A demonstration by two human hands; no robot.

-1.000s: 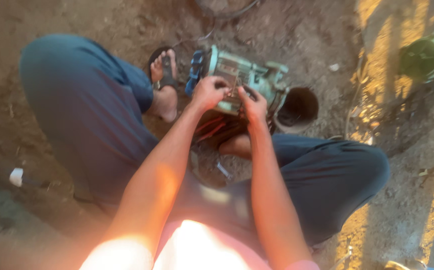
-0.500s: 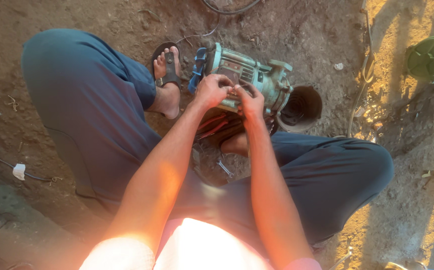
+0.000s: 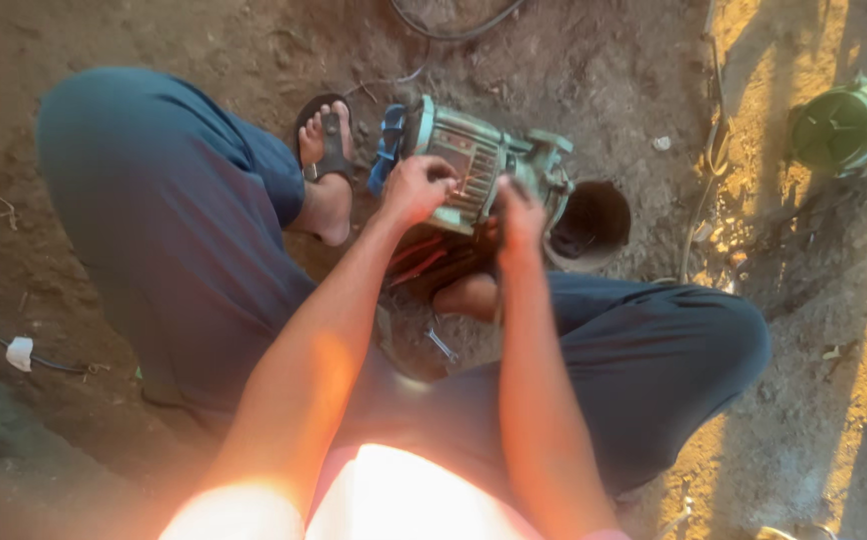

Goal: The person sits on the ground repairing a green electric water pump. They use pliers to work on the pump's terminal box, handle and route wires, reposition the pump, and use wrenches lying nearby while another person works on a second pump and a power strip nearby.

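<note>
**Both hands on the motor, low to the ground**

Bare dirt fills the head view, brown in shade on the left and lit orange down the right side. The person squats over it, knees [image 3: 154, 200] spread wide in dark blue trousers, and that wide stance leaves a gap at centre frame where the work sits.

Just above centre lies the grey-green electric motor [image 3: 484, 165], on its side on the ground, its blue end cap [image 3: 391, 145] pointing left toward a sandalled foot [image 3: 324, 150]. It rests right between the feet, close enough for both arms to reach it.

The left hand [image 3: 416, 188] is clamped over the motor's near edge, fingers curled onto the casing, seemingly steadying it. The right hand [image 3: 519, 215] comes in beside it, fingers bunched and nearly closed against the right half of the body; whether they pinch a small part or tool I cannot tell, the motion blur hides it.

Red-handled tools [image 3: 419, 262] lie under the wrists, within easy grab. A dark round hole [image 3: 594, 220] opens just right of the motor. Far upper right, well apart, sits a second green motor [image 3: 844, 125]. A black cable [image 3: 454, 25] loops along the top edge.
</note>
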